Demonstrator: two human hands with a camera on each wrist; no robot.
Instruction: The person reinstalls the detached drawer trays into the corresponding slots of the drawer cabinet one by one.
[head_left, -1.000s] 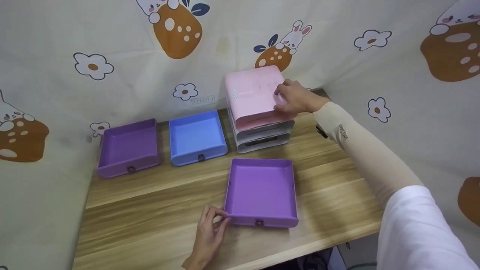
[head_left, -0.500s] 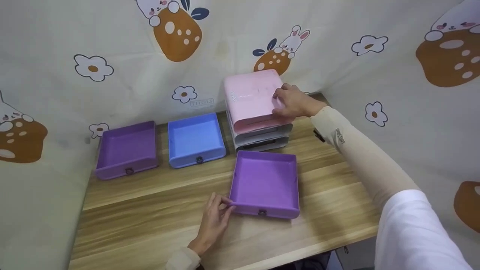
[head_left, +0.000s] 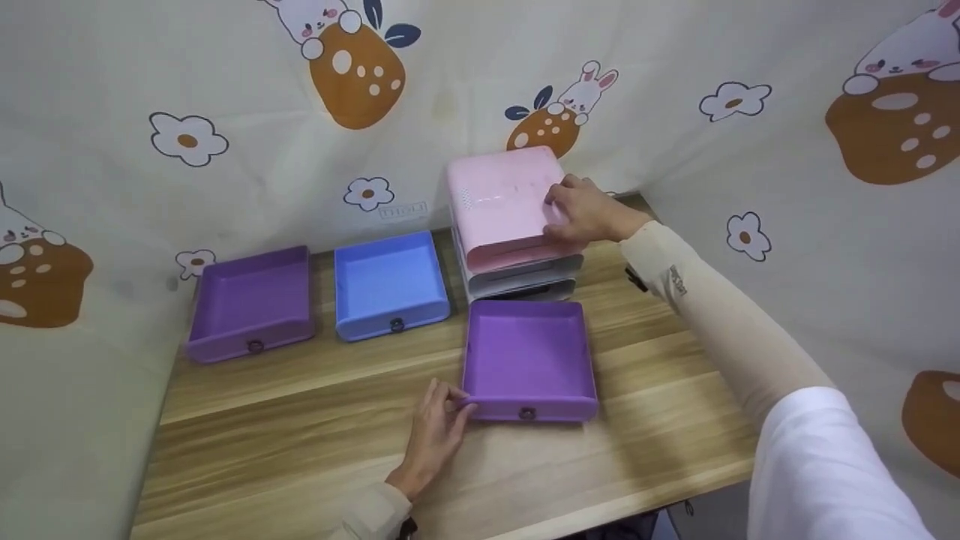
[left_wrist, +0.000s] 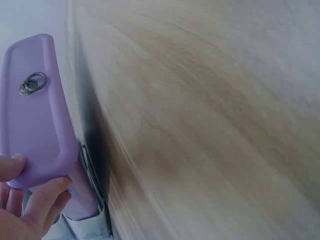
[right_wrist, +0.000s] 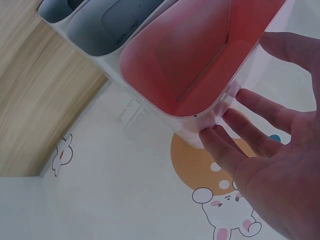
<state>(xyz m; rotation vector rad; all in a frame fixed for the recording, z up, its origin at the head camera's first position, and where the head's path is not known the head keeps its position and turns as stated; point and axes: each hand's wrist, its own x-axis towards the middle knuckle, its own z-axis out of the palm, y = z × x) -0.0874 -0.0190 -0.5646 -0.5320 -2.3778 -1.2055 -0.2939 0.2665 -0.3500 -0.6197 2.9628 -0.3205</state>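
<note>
A purple drawer [head_left: 529,352] with a metal ring pull [left_wrist: 33,84] on its front lies before the stacked cabinet, its back edge overlapping the lowest front in the head view. Whether the two touch is unclear. My left hand [head_left: 435,435] pinches the drawer's front left corner between thumb and fingers. On the right part of the cabinet's pink top shell [head_left: 504,202] rests my right hand [head_left: 589,208], fingers spread and lightly bent. The right wrist view shows the hollow pink compartment [right_wrist: 195,60] above grey compartments [right_wrist: 107,27].
Left of the cabinet stand a blue drawer [head_left: 391,277] and a second purple drawer [head_left: 255,300], each with a ring pull. All rests on a wooden table [head_left: 300,420], against a curtain [head_left: 465,82] printed with rabbits and flowers.
The left hand has pushed the purple drawer away from the table's front edge, toward the cabinet. The right hand has kept its place on the pink shell. The head view has shifted slightly.
</note>
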